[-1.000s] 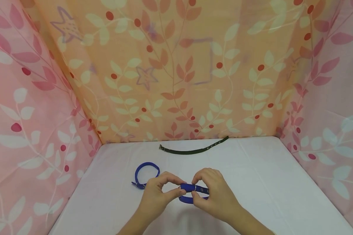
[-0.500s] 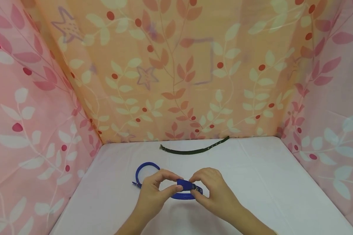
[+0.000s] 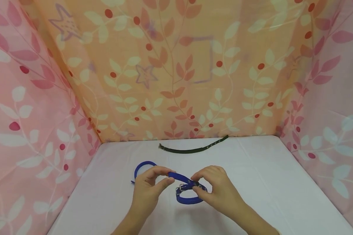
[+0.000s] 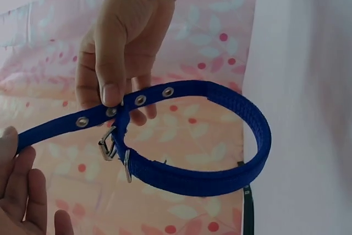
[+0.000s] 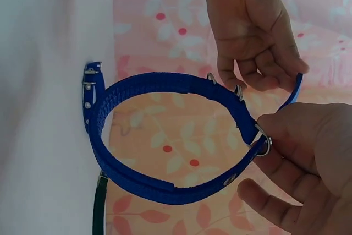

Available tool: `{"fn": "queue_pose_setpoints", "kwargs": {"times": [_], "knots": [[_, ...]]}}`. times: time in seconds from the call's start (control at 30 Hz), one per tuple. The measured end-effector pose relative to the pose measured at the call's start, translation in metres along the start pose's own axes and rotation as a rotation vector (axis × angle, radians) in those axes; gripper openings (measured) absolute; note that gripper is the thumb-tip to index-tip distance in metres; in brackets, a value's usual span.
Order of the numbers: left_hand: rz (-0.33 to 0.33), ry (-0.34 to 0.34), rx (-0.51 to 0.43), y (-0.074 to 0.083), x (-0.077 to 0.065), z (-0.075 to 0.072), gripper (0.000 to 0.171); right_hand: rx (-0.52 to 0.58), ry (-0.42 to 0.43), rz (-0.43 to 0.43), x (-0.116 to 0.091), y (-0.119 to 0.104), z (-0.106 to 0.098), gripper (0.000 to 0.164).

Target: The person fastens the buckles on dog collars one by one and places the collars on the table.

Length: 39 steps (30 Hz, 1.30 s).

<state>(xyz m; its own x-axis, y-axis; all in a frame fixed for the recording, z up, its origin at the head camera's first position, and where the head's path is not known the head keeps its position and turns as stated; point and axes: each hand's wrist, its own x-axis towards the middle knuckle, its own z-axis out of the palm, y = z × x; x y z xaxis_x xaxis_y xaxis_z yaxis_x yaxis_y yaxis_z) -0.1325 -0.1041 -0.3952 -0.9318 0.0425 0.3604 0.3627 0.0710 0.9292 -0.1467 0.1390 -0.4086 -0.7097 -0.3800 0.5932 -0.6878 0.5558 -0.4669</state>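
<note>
A blue collar [image 3: 189, 200] hangs in a loop between the two hands, above the table. My left hand [image 3: 147, 186] pinches the free tip of its strap [image 4: 47, 136] and draws it out to the left. With thumb and fingers, my right hand [image 3: 219, 186] pinches the strap where its metal eyelets [image 4: 140, 100] cross the buckle end. The silver buckle [image 4: 108, 144] and a metal ring [image 4: 128, 166] show on the loop just below that crossing. In the right wrist view, the padded band [image 5: 140, 83] curves round on the side away from the fingers.
A second blue collar [image 3: 138, 167], fastened in a ring, lies on the white table [image 3: 253, 182] behind my left hand, which partly covers it. Farther back a dark green collar [image 3: 185, 151] lies stretched out. Flowered cloth [image 3: 176, 98] walls the back and both sides.
My left hand has shifted a little left and up, now holding the strap tip. The strap has drawn out straighter, and the buckle and ring have turned into view.
</note>
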Motion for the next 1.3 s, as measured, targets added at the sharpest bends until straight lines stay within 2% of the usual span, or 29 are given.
{"fn": "queue_pose_setpoints", "kwargs": {"times": [0.17, 0.23, 0.33, 0.47, 0.57, 0.7, 0.8, 0.87, 1.07, 1.17, 1.3], "knots": [[-0.015, 0.038, -0.073, -0.002, 0.0, 0.0, 0.022, -0.008, -0.014, 0.003, 0.002, 0.002, 0.0, 0.032], [-0.046, 0.032, -0.049, -0.005, 0.002, 0.0, 0.028, 0.01, 0.001, 0.019, 0.002, 0.002, -0.001, 0.034], [-0.116, -0.003, 0.059, -0.012, 0.006, 0.002, 0.037, 0.058, 0.04, 0.053, 0.001, 0.002, -0.002, 0.037], [-0.166, -0.137, 0.231, -0.02, 0.009, 0.005, 0.039, 0.145, 0.086, 0.082, 0.0, 0.002, -0.002, 0.035], [-0.153, -0.211, 0.274, -0.023, 0.007, 0.008, 0.031, 0.219, 0.097, 0.08, -0.001, 0.001, -0.001, 0.032], [-0.13, -0.199, 0.278, -0.021, 0.005, 0.011, 0.023, 0.28, 0.095, 0.07, -0.001, 0.001, 0.0, 0.033], [-0.104, -0.208, 0.298, -0.019, 0.003, 0.013, 0.021, 0.277, 0.083, 0.064, -0.001, 0.001, 0.001, 0.034], [-0.087, -0.237, 0.302, -0.017, 0.003, 0.013, 0.02, 0.254, 0.072, 0.053, -0.001, 0.001, 0.002, 0.035], [-0.044, -0.318, 0.296, -0.015, 0.001, 0.016, 0.018, 0.192, 0.092, -0.061, -0.001, 0.003, 0.004, 0.039], [-0.034, -0.346, 0.279, -0.016, 0.001, 0.015, 0.019, 0.189, 0.143, -0.164, 0.002, 0.003, 0.006, 0.04], [-0.055, -0.351, 0.279, -0.018, -0.002, 0.016, 0.02, 0.203, 0.239, -0.289, 0.003, 0.001, 0.011, 0.035]]}}
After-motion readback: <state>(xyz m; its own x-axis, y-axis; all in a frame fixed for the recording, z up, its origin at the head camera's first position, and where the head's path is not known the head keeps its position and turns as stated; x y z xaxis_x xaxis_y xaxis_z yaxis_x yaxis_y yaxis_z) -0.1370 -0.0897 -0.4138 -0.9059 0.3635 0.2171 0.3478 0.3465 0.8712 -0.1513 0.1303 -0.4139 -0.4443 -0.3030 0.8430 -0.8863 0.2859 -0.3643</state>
